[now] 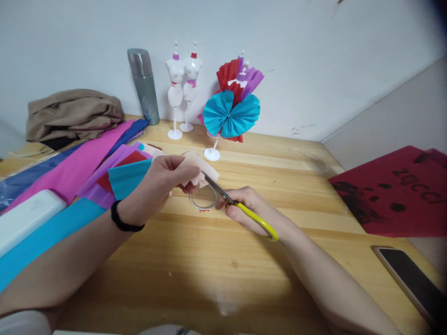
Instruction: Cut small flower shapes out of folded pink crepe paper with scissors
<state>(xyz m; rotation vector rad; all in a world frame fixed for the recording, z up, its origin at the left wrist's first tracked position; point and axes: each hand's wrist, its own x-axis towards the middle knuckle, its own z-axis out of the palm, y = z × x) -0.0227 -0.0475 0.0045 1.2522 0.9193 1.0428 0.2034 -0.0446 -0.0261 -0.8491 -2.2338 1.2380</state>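
Cutting, likely: left hand pinches paper, right hand grips scissors; blade bite unclear. Next snip calls for taut paper.

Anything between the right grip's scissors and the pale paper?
Nothing visible: the scissors in the right grip reach the pale paper in the left grip. The ring shows below, not between.

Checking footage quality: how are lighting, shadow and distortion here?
Head view: soft shadow darkens the near part of the wooden table, with a pale glare patch; head view: the grey flask tilts, probably wide-angle distortion; head view: top right corner is dark, the yellow-handled scissors easily made out.
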